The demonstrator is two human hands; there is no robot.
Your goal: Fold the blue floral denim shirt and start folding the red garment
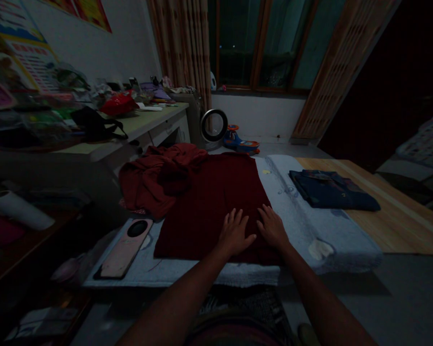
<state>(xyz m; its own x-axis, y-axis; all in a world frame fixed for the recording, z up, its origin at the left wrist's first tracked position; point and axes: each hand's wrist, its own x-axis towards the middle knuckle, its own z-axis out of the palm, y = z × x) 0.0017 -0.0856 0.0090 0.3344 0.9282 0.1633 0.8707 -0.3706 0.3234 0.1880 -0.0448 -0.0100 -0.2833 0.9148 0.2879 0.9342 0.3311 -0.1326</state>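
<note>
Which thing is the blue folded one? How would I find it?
Look at the pale towel spread over the wooden table. At its far right end lies the blue garment, folded flat. The other clothes are dark red, and both hands rest on those.

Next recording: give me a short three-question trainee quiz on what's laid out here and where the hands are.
1. True or false: both hands lie flat, palms down, on the dark red cloth.
2. Which thing lies on the pale towel to the right of the red cloth? A) a folded dark blue garment B) a white cup C) a pair of scissors
3. Fill in: the pink flat object with a dark round part lies to the ____ of the red cloth.

Key
1. True: the left hand and the right hand rest open on its near part, side by side.
2. A: the folded dark blue garment.
3. Left.
</note>
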